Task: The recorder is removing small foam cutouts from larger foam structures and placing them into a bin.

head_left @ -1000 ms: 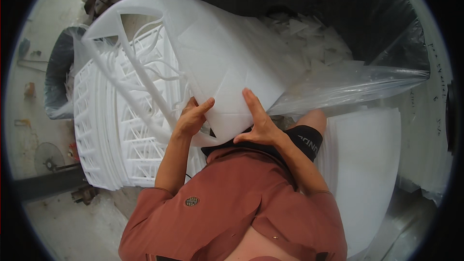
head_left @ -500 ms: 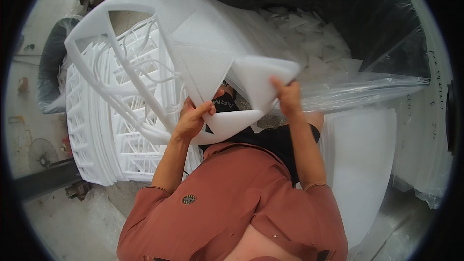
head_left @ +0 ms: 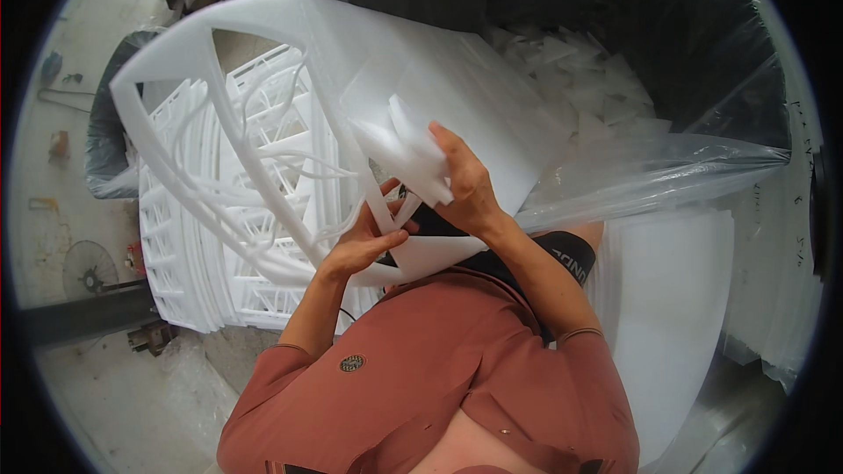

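While a large white foam sheet (head_left: 457,96) stood raised in front of the worker, the right hand (head_left: 470,189) closed its fingers around a torn-out foam piece (head_left: 406,147), a folded chunk pinched between thumb and fingertips at the sheet's lower middle. Half a second earlier that same piece had still hung as a flap joined to the sheet; a second earlier both hands had lain flat against an unbroken panel. The piece had since come loose from the cut-out frame, which suggested one more section of waste had been stripped from the sheet.

The left hand (head_left: 364,241) gripped the thin frame strip (head_left: 386,211) just below, fingers curled tight around it, steadying the sheet against the pull. The sheet's left part showed open triangular windows edged by narrow ribs.

Behind it rose a stack of stripped foam frames (head_left: 202,237), and to the right a black bin lined with a clear plastic bag (head_left: 650,175) held a heap of foam offcuts (head_left: 580,88). A pile of uncut foam sheets (head_left: 676,298) lay just beside the worker's right arm, near the bag's rim.
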{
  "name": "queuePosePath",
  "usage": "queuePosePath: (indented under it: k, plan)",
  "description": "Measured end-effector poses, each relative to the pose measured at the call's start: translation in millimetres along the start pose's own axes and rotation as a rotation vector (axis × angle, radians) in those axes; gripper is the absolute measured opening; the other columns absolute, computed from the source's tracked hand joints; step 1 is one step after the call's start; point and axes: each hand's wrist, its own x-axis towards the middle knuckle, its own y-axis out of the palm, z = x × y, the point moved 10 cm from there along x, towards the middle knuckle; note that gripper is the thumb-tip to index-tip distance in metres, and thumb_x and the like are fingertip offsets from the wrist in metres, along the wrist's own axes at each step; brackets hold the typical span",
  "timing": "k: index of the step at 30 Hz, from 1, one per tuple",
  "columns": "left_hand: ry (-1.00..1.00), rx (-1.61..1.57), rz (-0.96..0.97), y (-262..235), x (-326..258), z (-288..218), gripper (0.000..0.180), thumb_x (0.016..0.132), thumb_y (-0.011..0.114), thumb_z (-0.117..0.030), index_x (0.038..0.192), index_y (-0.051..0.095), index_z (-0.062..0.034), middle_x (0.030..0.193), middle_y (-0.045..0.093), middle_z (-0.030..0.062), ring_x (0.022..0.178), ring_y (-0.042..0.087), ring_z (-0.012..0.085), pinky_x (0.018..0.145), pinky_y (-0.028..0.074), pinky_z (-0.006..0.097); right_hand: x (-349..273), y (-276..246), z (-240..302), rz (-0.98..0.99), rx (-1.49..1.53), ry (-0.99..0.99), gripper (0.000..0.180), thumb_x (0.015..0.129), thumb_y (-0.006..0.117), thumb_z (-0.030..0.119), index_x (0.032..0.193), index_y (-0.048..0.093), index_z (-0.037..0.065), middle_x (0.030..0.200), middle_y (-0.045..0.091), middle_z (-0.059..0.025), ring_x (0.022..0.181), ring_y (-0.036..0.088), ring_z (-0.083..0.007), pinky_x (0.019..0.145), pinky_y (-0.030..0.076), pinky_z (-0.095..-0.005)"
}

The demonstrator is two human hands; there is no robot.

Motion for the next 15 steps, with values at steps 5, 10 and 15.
queuePosePath:
  k: [5,10,15]
  plan:
    - [-0.221,0.846,0.015,-3.1,-52.0,-39.0,0.048,0.084,0.067,-0.01,0.128,0.049,0.0007,0.097,0.067,0.0153,0.083,0.065,0.016,0.077,0.051,0.029,-5.2,19.3,25.2,-0.028,-0.34,-0.222,0.066,0.065,0.07,0.002,0.127,0.046,-0.002,0.121,0.053,-0.026,0.109,0.055,-0.0436,0.091,0.049,-0.0447]
    - [0.397,0.841,-0.705,-34.8,-19.1,-169.0,0.036,0.089,0.064,-0.014,0.119,0.056,0.0057,0.11,0.063,0.0182,0.094,0.064,0.0215,0.081,0.051,0.03,-3.2,21.5,21.3,-0.083,-0.422,-0.231,0.063,0.064,0.068,-0.001,0.124,0.048,-0.003,0.121,0.054,-0.0256,0.109,0.055,-0.0435,0.093,0.048,-0.0453]
    - [0.179,0.732,-0.594,-131.6,69.5,-123.2,0.048,0.086,0.068,-0.027,0.112,0.056,0.0116,0.098,0.065,0.0146,0.087,0.064,0.0241,0.083,0.052,0.032,1.8,8.2,30.4,-0.099,-0.325,-0.231,0.054,0.069,0.065,0.0,0.121,0.051,-0.002,0.116,0.056,-0.0239,0.109,0.057,-0.0387,0.093,0.048,-0.0428]
